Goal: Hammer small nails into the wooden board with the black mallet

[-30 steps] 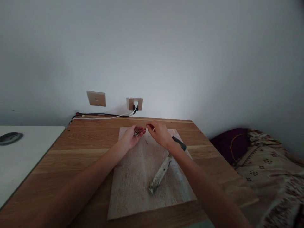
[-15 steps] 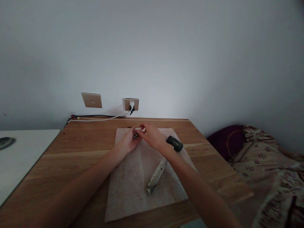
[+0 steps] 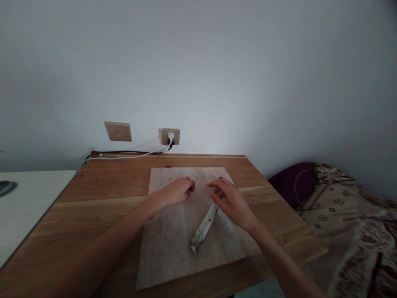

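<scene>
My left hand (image 3: 180,189) is curled closed over the far middle of a pale wooden board (image 3: 167,244). Its fingers hide what is inside; half a second ago a small heap of dark, shiny metal pieces lay in that palm, and no such heap shows on the board. My right hand (image 3: 231,203) hovers with fingers bent and apart, nothing visible between them. Under it lies a hammer (image 3: 204,227) with a worn, whitish handle slanting toward me; its black head is almost wholly covered by the hand. Several tiny dark dots (image 3: 196,178) run along the board's far edge.
The board rests on a brown wooden table (image 3: 108,198) against the wall. White and black cables (image 3: 133,156) run along the table's back to a wall socket (image 3: 170,136). A white surface (image 3: 34,207) adjoins on the left, and patterned bedding (image 3: 341,215) lies at the right.
My hands have come apart. The left has turned over and closed around its small metal pieces; the right has moved rightward and nearer, over the hammer's head.
</scene>
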A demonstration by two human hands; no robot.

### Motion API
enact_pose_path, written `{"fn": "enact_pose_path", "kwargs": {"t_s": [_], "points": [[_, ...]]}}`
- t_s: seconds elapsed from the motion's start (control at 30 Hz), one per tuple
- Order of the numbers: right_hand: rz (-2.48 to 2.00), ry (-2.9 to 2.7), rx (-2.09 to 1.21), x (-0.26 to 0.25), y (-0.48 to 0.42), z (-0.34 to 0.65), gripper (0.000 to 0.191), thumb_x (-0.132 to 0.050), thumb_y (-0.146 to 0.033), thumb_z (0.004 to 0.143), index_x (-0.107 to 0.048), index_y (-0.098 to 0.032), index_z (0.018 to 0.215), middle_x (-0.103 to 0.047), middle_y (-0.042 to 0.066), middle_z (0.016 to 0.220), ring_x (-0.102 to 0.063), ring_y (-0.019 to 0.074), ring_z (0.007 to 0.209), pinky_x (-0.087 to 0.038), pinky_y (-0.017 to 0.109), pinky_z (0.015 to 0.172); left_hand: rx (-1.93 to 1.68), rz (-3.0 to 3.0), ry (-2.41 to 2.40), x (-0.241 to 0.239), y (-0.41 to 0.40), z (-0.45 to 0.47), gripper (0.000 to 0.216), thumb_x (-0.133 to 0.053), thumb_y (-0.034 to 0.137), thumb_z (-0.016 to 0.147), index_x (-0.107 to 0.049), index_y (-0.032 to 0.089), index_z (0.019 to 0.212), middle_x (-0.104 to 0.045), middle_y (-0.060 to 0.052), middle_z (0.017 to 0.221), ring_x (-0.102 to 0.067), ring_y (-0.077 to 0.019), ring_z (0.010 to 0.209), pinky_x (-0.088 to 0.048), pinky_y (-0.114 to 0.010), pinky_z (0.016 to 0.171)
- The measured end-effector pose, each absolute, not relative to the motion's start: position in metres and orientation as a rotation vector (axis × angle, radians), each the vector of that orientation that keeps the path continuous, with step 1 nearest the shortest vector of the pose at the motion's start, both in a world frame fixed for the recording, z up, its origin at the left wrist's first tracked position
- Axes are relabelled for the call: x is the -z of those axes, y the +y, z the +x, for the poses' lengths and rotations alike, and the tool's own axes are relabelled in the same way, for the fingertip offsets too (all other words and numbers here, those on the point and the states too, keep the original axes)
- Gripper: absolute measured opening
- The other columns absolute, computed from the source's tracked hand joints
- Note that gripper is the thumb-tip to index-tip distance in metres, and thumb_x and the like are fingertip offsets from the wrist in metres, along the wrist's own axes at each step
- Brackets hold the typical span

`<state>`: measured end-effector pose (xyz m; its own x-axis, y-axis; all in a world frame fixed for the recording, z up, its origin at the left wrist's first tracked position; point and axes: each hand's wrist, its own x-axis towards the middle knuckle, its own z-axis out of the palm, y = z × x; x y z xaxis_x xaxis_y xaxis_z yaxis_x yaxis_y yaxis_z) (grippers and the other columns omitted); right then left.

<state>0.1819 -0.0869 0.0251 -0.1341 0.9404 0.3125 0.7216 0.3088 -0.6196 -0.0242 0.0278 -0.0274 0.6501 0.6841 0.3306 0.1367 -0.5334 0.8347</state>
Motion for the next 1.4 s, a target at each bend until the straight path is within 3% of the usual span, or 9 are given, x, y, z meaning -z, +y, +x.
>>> {"fn": "enact_pose_path", "kwargs": {"t_s": [0.13, 0.3, 0.4, 0.5, 0.63, 0.73, 0.87, 1.07, 1.4], "points": [[-1.558, -1.828, -0.437, -0.019, -0.123, 0.195, 0.017, -0.058, -0.029, 0.098, -0.069, -0.025, 0.110, -0.067, 0.006, 0.102, -0.068, 0.0170, 0.076, -0.056, 0.027, 0.059, -0.739, 2.091, 0.547, 0.015, 0.022, -0.026, 0.036, -0.066, -0.007, 0.064, -0.074, 0.025, 0.077, -0.072, -0.005, 0.082, -0.066, -0.0249, 0.078, -0.047, -0.031, 0.080], [-1.662, -1.675, -0.368, 0.001, -0.157, 0.218, 0.020, -0.056, -0.037, 0.099, -0.067, -0.027, 0.112, -0.067, 0.007, 0.097, -0.067, 0.0191, 0.068, -0.056, 0.028, 0.050, -0.650, 2.023, 0.554, -0.012, 0.016, -0.041, 0.041, -0.086, 0.004, 0.060, -0.079, 0.028, 0.093, -0.077, -0.004, 0.095, -0.070, -0.0287, 0.089, -0.047, -0.032, 0.088], [-1.743, -1.706, -0.216, 0.025, -0.174, 0.239, 0.022, -0.055, -0.038, 0.100, -0.067, -0.028, 0.116, -0.068, 0.011, 0.110, -0.071, 0.0250, 0.087, -0.063, 0.038, 0.070, -0.683, 1.859, 0.616, -0.034, 0.012, -0.049, 0.041, -0.092, 0.008, 0.060, -0.079, 0.026, 0.094, -0.077, -0.006, 0.099, -0.070, -0.0300, 0.099, -0.046, -0.031, 0.095], [-1.831, -1.791, -0.013, 0.051, -0.188, 0.262, 0.030, -0.051, -0.041, 0.101, -0.064, -0.028, 0.124, -0.065, 0.015, 0.129, -0.064, 0.0342, 0.120, -0.055, 0.056, 0.100, -0.861, 1.834, 0.767, -0.057, -0.004, -0.050, 0.036, -0.090, 0.008, 0.064, -0.077, 0.024, 0.094, -0.076, -0.008, 0.101, -0.068, -0.0308, 0.106, -0.046, -0.031, 0.100], [-1.988, -1.819, 0.074, 0.077, -0.206, 0.282, 0.045, -0.045, -0.049, 0.103, -0.057, -0.024, 0.138, -0.056, 0.018, 0.147, -0.054, 0.0398, 0.135, -0.047, 0.065, 0.107, -0.740, 2.302, 1.091, -0.070, -0.057, -0.049, 0.020, -0.069, 0.016, 0.090, -0.072, 0.020, 0.109, -0.072, -0.011, 0.113, -0.066, -0.0316, 0.114, -0.046, -0.043, 0.105], [-2.060, -1.815, 0.045, 0.088, -0.215, 0.286, 0.052, -0.039, -0.053, 0.104, -0.052, -0.023, 0.145, -0.054, 0.017, 0.150, -0.048, 0.0395, 0.143, -0.044, 0.065, 0.110, -0.278, 2.579, 1.105, -0.058, -0.103, -0.051, 0.021, -0.060, 0.023, 0.098, -0.068, 0.019, 0.116, -0.071, -0.012, 0.118, -0.068, -0.0310, 0.111, -0.052, -0.046, 0.099], [-2.065, -1.767, -0.024, 0.093, -0.218, 0.283, 0.058, -0.034, -0.055, 0.104, -0.050, -0.018, 0.146, -0.056, 0.019, 0.150, -0.047, 0.0379, 0.145, -0.043, 0.064, 0.113, -0.007, 2.702, 1.215, -0.020, -0.141, -0.066, 0.027, -0.051, 0.016, 0.101, -0.066, 0.016, 0.124, -0.076, -0.013, 0.104, -0.073, -0.0307, 0.099, -0.059, -0.046, 0.089], [-1.975, -1.735, -0.152, 0.085, -0.214, 0.256, 0.054, -0.041, -0.053, 0.102, -0.057, -0.018, 0.140, -0.063, 0.018, 0.144, -0.056, 0.0347, 0.139, -0.045, 0.057, 0.116, -0.187, 2.766, 1.432, 0.026, -0.158, -0.112, 0.036, -0.042, 0.017, 0.103, -0.064, 0.017, 0.132, -0.073, -0.016, 0.124, -0.072, -0.0290, 0.110, -0.060, -0.044, 0.095], [-1.766, -1.936, -0.409, 0.069, -0.196, 0.161, 0.050, -0.048, -0.043, 0.103, -0.058, -0.019, 0.146, -0.052, 0.015, 0.157, -0.042, 0.0332, 0.150, -0.036, 0.058, 0.123, -0.404, 2.657, 1.940, 0.064, -0.173, -0.234, 0.043, -0.034, 0.019, 0.099, -0.072, 0.019, 0.119, -0.073, -0.013, 0.128, -0.069, -0.0284, 0.120, -0.055, -0.045, 0.105]]}}
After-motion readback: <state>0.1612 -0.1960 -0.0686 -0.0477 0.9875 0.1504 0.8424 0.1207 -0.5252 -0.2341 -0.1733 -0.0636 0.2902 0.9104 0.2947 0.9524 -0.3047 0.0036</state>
